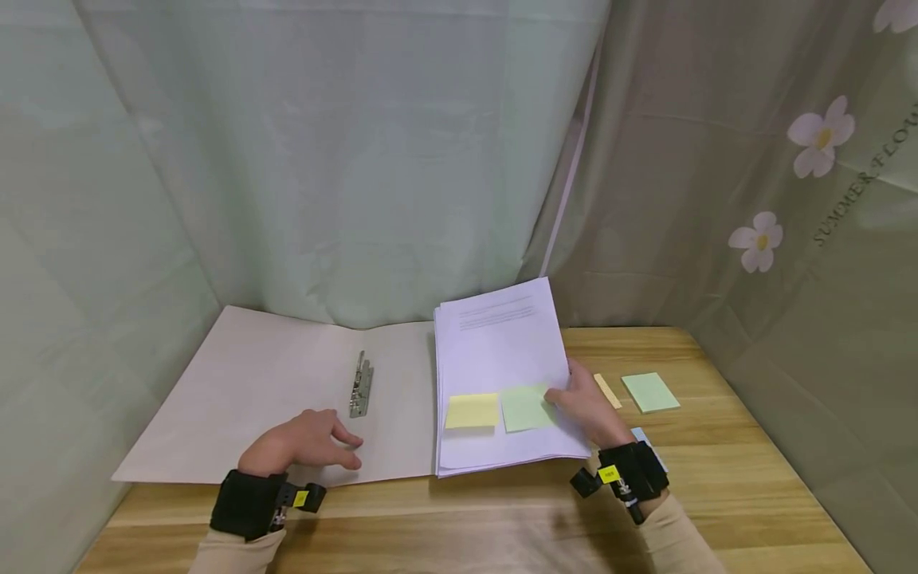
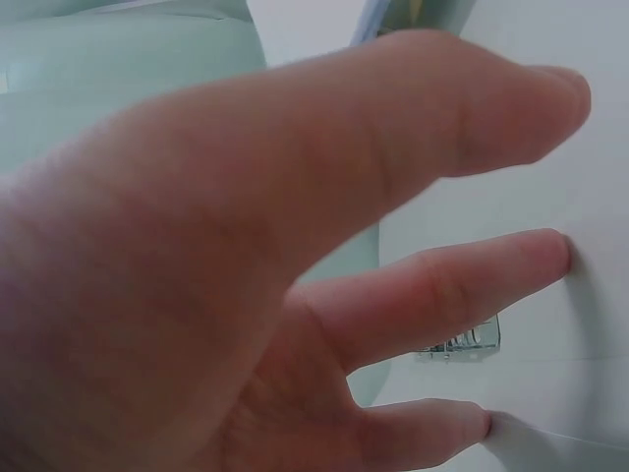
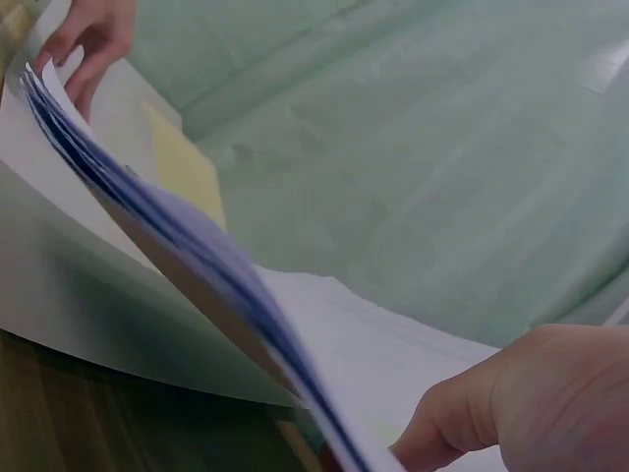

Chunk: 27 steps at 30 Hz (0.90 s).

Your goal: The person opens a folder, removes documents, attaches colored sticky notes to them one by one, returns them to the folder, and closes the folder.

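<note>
My right hand [image 1: 586, 402] grips the right edge of a stack of printed paper [image 1: 495, 351], thumb on top and fingers hidden beneath. The stack is tilted over the right part of an open white folder [image 1: 272, 383]. On the top sheet are a yellow sticky note [image 1: 471, 411] and a green sticky note [image 1: 527, 408], the green one right at my thumb. My left hand [image 1: 308, 441] rests on the folder with fingers spread and holds nothing. Just beyond it sits the folder's metal clip [image 1: 361, 387]. In the right wrist view the stack's edge [image 3: 197, 246] bends upward.
A green sticky-note pad [image 1: 650, 392] and a narrow yellowish strip [image 1: 607, 391] lie on the wooden table [image 1: 753, 478] right of the papers. A light-blue item [image 1: 641, 435] shows partly behind my right wrist. Curtains [image 1: 373, 159] hang close behind the table and at both sides.
</note>
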### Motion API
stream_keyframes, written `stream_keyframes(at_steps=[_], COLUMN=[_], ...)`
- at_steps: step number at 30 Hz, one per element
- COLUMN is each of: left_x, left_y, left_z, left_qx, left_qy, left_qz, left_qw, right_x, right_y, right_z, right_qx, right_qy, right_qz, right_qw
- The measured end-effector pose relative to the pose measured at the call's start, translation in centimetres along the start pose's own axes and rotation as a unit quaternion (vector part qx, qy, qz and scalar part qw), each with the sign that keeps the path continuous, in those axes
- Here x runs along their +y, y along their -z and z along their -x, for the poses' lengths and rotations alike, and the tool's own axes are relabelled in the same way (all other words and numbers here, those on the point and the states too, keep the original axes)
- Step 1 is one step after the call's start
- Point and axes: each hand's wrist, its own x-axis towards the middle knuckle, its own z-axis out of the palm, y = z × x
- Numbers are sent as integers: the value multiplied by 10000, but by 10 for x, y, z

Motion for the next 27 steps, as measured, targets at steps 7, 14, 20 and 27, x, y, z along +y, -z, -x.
stream_keyframes(at_steps=[7,14,20,27], left_x=[0,-3,-5,-4], left_y=[0,0,-2,-2], left_z=[0,-1,-3,-3], left_qx=[1,2,31,34], left_qy=[6,-67,-111,-159], left_qz=[-86,-99,-150,-220], left_qw=[10000,9999,9998,9996], right_x=[5,16,28,32], right_y=[-16,-30,-40,-43], right_z=[2,-1,0,-1], right_qx=[-236,-611,-825,-882], right_qy=[59,50,-219,-178], right_qz=[115,179,454,427], right_qw=[9996,9980,9953,9950])
